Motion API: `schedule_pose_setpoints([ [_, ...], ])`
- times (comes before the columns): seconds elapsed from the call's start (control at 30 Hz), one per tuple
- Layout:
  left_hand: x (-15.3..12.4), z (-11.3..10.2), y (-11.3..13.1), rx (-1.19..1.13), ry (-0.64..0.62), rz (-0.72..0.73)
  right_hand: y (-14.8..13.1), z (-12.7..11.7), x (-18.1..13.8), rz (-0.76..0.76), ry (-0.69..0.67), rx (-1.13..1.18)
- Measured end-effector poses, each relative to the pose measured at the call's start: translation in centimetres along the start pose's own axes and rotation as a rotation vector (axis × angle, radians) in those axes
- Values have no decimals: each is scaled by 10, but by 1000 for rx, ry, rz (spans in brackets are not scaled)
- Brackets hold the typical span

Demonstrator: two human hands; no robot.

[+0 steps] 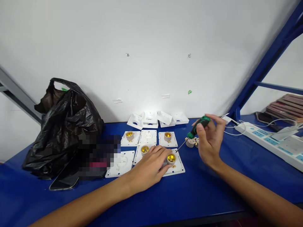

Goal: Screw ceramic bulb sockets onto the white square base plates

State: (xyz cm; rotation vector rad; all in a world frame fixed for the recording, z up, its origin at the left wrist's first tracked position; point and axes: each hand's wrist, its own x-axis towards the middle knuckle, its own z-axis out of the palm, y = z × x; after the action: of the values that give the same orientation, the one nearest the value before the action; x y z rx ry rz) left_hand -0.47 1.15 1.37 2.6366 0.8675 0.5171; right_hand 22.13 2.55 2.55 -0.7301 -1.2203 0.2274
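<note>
My left hand (149,168) lies on a white square plate (176,167) and pinches the brass-lined lamp socket (170,158) mounted on it. My right hand (209,138) is closed round the green handle of a screwdriver (196,127). Its thin shaft slants down to the left, with the tip close to that socket. Several more white plates, some with brass sockets (168,136), lie in rows behind my left hand. A loose socket part (191,142) sits just beside my right hand.
A black plastic bag (63,126) stands at the left on the blue table (189,195), with a dark phone (65,181) in front of it. White covers (157,118) are piled by the wall. A white power strip (270,142) with cables lies at the right.
</note>
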Motion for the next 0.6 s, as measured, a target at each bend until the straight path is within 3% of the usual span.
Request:
schedule_pose_setpoints([
  [0.33,20,-5,6,155,-29,-66,21,-4,-2,37,-32,-81],
  [0.47,29,-33,-19,179,-46,-175,24,-5,2,67,-37,-87],
  [0.6,45,-62,-51,224,-140,-311,25,-3,2,93,-73,-96],
])
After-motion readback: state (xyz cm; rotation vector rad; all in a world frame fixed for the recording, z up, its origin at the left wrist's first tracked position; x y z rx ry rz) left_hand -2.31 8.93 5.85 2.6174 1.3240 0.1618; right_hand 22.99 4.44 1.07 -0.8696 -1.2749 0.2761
